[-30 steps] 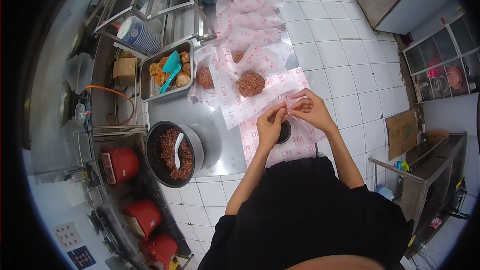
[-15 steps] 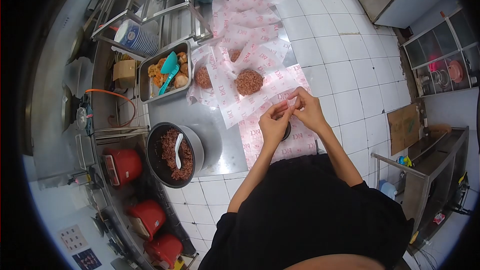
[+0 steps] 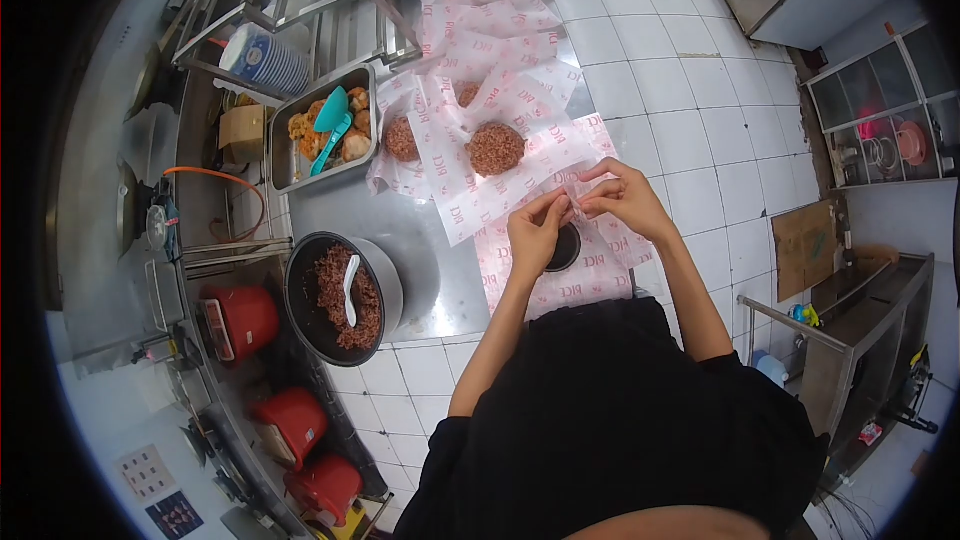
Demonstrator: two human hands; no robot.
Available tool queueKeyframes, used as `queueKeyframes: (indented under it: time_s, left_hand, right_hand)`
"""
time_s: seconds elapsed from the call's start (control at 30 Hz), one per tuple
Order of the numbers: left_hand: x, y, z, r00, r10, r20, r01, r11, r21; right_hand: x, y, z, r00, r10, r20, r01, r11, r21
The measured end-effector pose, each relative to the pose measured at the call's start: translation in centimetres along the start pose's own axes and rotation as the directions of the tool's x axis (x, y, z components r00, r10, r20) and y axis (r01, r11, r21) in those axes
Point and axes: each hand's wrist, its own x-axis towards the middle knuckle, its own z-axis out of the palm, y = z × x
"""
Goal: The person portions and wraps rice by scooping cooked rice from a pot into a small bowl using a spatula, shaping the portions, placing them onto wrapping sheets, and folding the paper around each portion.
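Observation:
My left hand is closed in a pinch above a sheet of pink-printed wrapping paper. Close beside it, my right hand also pinches with thumb and forefinger. Something thin and pale seems to be between the fingertips, too small to name. Under the hands a dark round mould or dish sits on the paper, partly covered by my left hand. Just beyond lies a round patty of reddish-brown rice on its own printed sheet, with another rice patty to its left.
A black pot of reddish rice with a white spoon stands at the left. Behind it is a metal tray of browned food with a turquoise spoon. Stacked cups and red bins are farther left.
My hands have drawn slightly apart and nearer to me, the right one moving rightward. More of the dark round mould or dish shows. The view has shifted a little.

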Motion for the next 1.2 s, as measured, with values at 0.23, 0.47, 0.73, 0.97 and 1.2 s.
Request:
queueKeyframes:
  time_s: [0.23,0.47,0.73,0.97,1.2]
  left_hand:
    - [0.0,0.2,-0.2,1.000,-0.015,0.013,0.015,1.000,-0.008]
    - [0.0,0.9,-0.3,1.000,-0.016,0.021,0.014,0.997,0.082]
    - [0.2,-0.2,0.5,0.991,0.010,-0.133,0.006,0.992,0.125]
    - [-1.5,0.5,0.6,0.965,0.151,-0.214,-0.090,0.959,0.269]
    - [-3.1,1.6,-1.6,0.986,0.126,0.113,-0.159,0.920,0.357]
  right_hand:
    - [0.0,0.1,0.1,1.000,0.025,-0.005,-0.024,0.998,0.050]
    - [0.0,-0.3,0.3,1.000,0.028,-0.009,-0.028,1.000,0.013]
    - [0.1,1.8,0.7,0.980,-0.099,-0.173,0.077,0.988,-0.131]
    - [-0.9,1.9,1.2,0.785,-0.461,-0.413,0.080,0.737,-0.671]
    - [-1.7,3.2,3.1,0.971,-0.201,0.126,0.234,0.901,-0.366]
